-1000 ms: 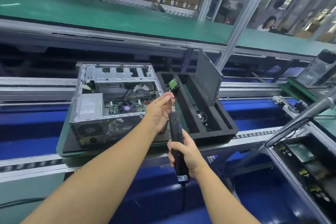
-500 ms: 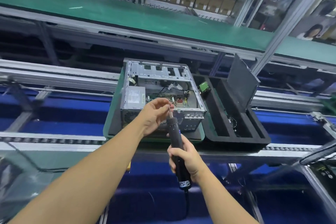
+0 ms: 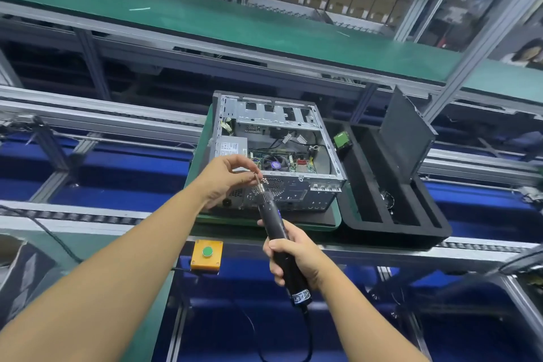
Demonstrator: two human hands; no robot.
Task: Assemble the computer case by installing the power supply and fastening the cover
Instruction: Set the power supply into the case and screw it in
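In front of the open silver metal computer case [image 3: 308, 189], both hands meet over its perforated rear panel. The right hand [image 3: 296, 258] has its fingers wrapped tight round the black electric screwdriver [image 3: 271, 220]. The left hand [image 3: 226, 178] pinches thumb and forefinger at the tip of the silver bit [image 3: 256, 179]; whether a screw sits there is too small to tell.

Over the last second that pairing has not altered: same grasp, same pinch. What has shifted is the view, which swung leftward. The case now lies straight ahead, and a yellow box with a green button [image 3: 206, 254] shows just below the case's near left corner. I read this as loading or steadying the bit, with no fastener driven yet.

The grey power supply box [image 3: 230, 147] already sits inside the case at its rear left corner. The dark flat cover panel [image 3: 405, 132] leans upright in the black foam tray [image 3: 393, 214] just right of the case, so the cover is still off.

The case's near face is unobstructed, but its sheet-metal edges lie close under the left hand. The tray wall crowds the case's right side. The driver's black cord [image 3: 309, 329] hangs below, nearer the person than the case.
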